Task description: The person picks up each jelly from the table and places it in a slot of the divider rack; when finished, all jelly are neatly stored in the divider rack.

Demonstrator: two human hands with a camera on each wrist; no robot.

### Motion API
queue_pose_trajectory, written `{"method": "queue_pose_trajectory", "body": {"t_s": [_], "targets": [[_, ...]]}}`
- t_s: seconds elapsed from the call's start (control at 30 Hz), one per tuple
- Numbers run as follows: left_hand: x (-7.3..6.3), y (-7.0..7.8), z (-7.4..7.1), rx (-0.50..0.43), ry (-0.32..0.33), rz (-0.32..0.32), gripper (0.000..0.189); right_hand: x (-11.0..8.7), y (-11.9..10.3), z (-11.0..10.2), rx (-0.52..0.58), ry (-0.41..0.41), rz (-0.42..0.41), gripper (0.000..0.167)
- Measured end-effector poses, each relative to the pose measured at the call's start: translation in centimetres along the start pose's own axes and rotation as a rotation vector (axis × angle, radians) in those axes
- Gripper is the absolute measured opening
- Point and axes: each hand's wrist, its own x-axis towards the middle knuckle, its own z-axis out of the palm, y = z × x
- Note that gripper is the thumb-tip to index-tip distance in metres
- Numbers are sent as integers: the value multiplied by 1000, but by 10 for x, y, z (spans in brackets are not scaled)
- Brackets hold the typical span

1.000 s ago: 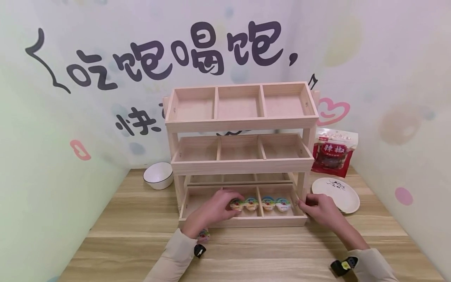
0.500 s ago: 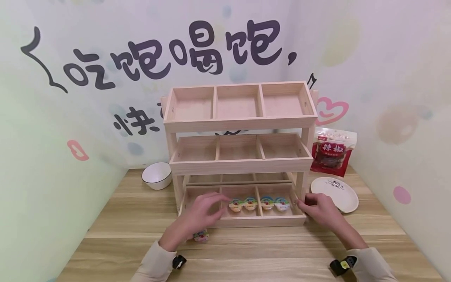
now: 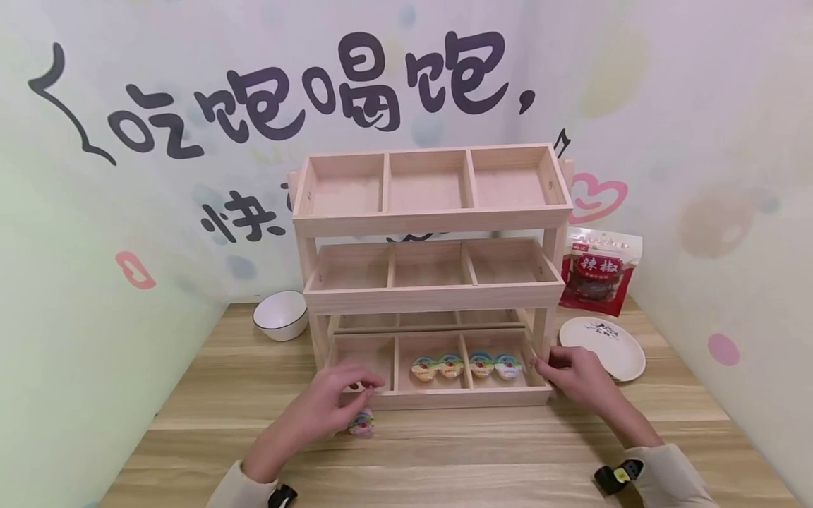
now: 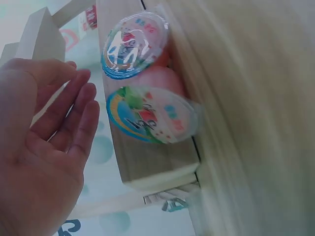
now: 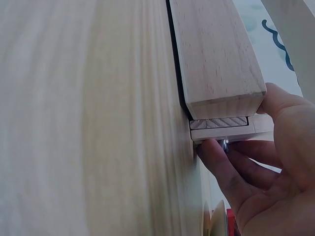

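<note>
My left hand (image 3: 330, 401) is in front of the lowest tray's left compartment, fingers loosely bent with nothing in them. Beside it, two jelly cups with printed lids stand on the table against the tray's front board; the left wrist view shows the upper jelly cup (image 4: 135, 44) and the lower jelly cup (image 4: 152, 115) apart from the fingers. The middle compartment holds two orange jelly cups (image 3: 437, 367), the right one two more jelly cups (image 3: 495, 366). My right hand (image 3: 579, 374) grips the lower right corner of the wooden rack (image 3: 432, 222), thumb at the front, fingers around the side.
The rack has three tiers, each divided into three compartments. Left of it stands a white bowl (image 3: 281, 315). At the right are an oval plate (image 3: 603, 347) and a red bag of dried chilies (image 3: 600, 275). Printed walls close in the wooden table (image 3: 444, 458).
My left hand has left the cups in the middle compartment and moved left and toward me, to the cups on the table. My right hand keeps its hold on the rack's corner.
</note>
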Motion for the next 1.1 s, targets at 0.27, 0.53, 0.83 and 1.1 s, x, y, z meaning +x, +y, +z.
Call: {"method": "queue_pose_trajectory", "body": {"t_s": [0.27,0.53,0.83,1.1], "targets": [[-8,5,-5,-25,-101,-58,14,0,1,0,-2,1,-9,31],[-6,12,-8,94,-234,19,20,2,2,0,-10,16,-32,27],[0,14,2,-51,-254,47,20,2,4,-1,-8,22,-40,24],[-2,14,11,-69,-273,-46,18,1,5,1,-1,17,-28,27]]}}
